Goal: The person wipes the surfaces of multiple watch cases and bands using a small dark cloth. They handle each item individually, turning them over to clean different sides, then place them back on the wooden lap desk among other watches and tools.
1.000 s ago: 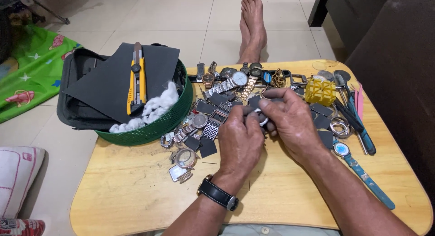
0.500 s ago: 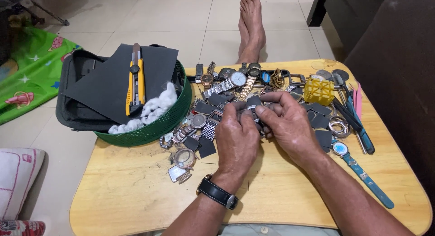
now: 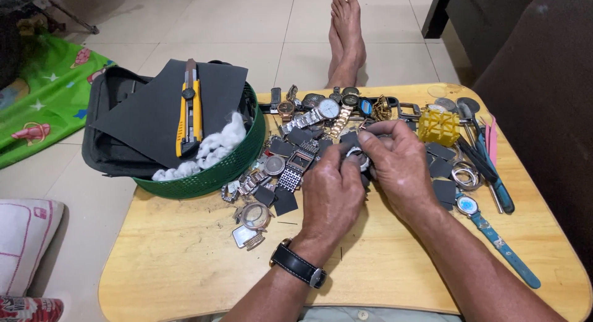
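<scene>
Both my hands meet over the middle of a small wooden table (image 3: 185, 266). My left hand (image 3: 330, 195), with a black wristwatch on its wrist, and my right hand (image 3: 401, 167) together pinch a small round watch case (image 3: 357, 155) with a pale face. Around them lies a heap of wristwatches (image 3: 315, 115), loose watch cases and small dark grey square pads (image 3: 284, 201). Most of the held watch case is hidden by my fingers.
A green basket (image 3: 228, 167) at the table's left holds dark sheets, white cotton and a yellow utility knife (image 3: 188, 109). A yellow plastic holder (image 3: 438, 125), hand tools (image 3: 479, 152) and a blue-strapped watch (image 3: 494, 241) lie at the right. Bare feet (image 3: 346, 34) rest beyond the table.
My hands stay together on the watch case with only small finger shifts. Nothing else on the table has moved.
</scene>
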